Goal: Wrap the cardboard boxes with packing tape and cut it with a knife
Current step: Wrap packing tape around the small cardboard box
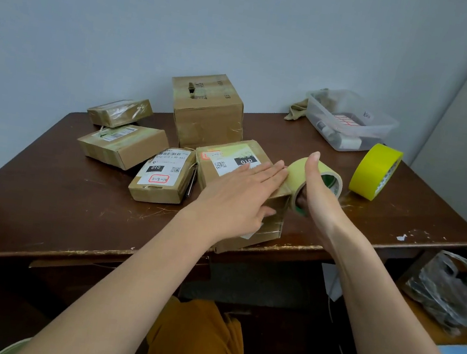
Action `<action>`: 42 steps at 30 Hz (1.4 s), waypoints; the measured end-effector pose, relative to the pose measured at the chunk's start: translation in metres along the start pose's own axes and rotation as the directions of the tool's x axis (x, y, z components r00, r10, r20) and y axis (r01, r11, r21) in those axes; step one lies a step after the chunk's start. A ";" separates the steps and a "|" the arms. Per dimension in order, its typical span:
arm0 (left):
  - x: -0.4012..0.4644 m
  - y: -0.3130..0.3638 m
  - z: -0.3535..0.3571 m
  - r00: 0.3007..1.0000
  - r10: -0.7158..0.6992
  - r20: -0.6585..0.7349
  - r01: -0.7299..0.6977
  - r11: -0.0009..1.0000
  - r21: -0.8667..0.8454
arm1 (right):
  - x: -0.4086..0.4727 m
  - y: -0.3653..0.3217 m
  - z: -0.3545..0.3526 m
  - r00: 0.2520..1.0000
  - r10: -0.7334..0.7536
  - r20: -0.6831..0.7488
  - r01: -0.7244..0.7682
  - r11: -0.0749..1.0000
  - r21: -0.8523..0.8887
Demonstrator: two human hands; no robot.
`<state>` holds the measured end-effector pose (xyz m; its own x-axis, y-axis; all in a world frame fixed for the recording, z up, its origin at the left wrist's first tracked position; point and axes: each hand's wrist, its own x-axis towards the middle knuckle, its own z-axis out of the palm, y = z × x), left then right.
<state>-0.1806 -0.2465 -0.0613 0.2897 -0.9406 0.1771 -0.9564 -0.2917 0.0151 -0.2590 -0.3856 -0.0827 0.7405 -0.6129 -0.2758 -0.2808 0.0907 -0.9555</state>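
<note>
A flat cardboard box (229,158) with white labels lies at the table's front edge, slightly overhanging it. My left hand (241,196) rests flat on its top, fingers together and stretched out. My right hand (314,188) grips a pale yellow tape roll (330,181) held against the box's right side, thumb over the top of the roll and fingers through its core. A strip of tape runs from the roll onto the box's upper right edge. No knife is clearly visible.
Several other boxes sit on the brown table (43,195): a labelled one (163,176) just left, two flat ones (122,144) further left, a tall cube (207,110) behind. A bright yellow tape roll (375,171) and a clear bin (351,120) stand at the right.
</note>
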 end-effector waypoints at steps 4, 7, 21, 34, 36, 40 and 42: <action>0.014 0.001 0.003 0.998 -0.051 0.048 0.052 0.998 -0.020 | 0.001 0.000 0.000 1.000 0.000 0.023 -0.001 0.999 0.045; 0.012 0.003 0.009 0.993 -0.114 0.028 0.114 0.993 0.004 | 0.003 -0.001 0.001 0.999 -0.037 0.032 0.039 0.998 -0.039; -0.020 -0.011 0.014 0.873 -0.309 -0.377 0.104 0.874 -0.474 | -0.022 -0.050 0.020 0.848 -0.522 0.095 0.522 0.789 -0.324; -0.041 -0.036 0.022 0.816 -0.273 -0.510 -0.089 0.811 -0.578 | -0.047 -0.047 0.044 0.620 -0.776 -0.119 0.653 0.594 -0.469; -0.048 -0.041 0.029 0.783 -0.268 -0.561 -0.129 0.813 -0.568 | -0.044 -0.048 0.031 0.592 -0.784 -0.188 0.611 0.588 -0.530; -0.057 -0.045 0.038 0.766 -0.252 -0.591 -0.150 0.824 -0.546 | -0.039 -0.054 0.014 0.666 -0.718 -0.201 0.550 0.655 -0.518; -0.056 -0.045 0.040 0.769 -0.233 -0.595 -0.152 0.837 -0.526 | -0.040 -0.054 0.019 0.689 -0.702 -0.181 0.535 0.661 -0.526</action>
<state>-0.1523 -0.1872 -0.1109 0.4237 -0.5521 0.7181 -0.8644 -0.0095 0.5028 -0.2622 -0.3509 -0.0219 0.5964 -0.6279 0.5000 -0.1107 -0.6813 -0.7236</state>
